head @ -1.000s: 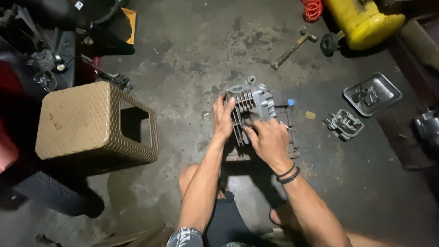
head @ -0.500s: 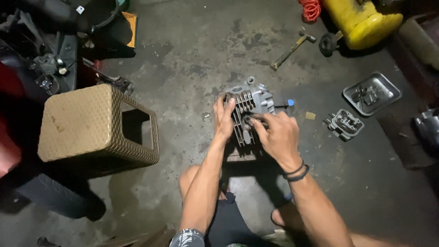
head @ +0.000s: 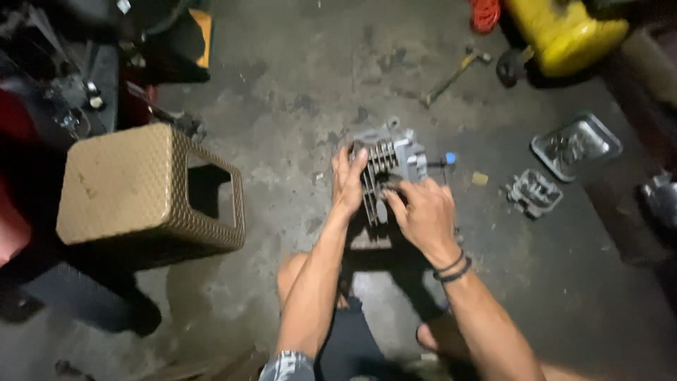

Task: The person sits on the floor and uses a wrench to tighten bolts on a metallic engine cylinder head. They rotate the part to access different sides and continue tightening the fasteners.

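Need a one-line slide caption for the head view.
Both hands, left and right, grip a finned grey engine cylinder head on the concrete floor.

One view only, a head-worn camera looking steeply down from above the squatting person's knees at the stained grey concrete floor. Landmark: the finned grey metal engine block, just above frame centre, at arm's reach from the lens. Both forearms enter from the bottom edge towards it. Left of the block, the woven brown plastic stool sits closer to the lens; beyond it to the upper right, the yellow plastic container is cut by the top edge. Right of the block, the shiny rectangular metal tray lies near the frame's side. No second view, nothing shared.
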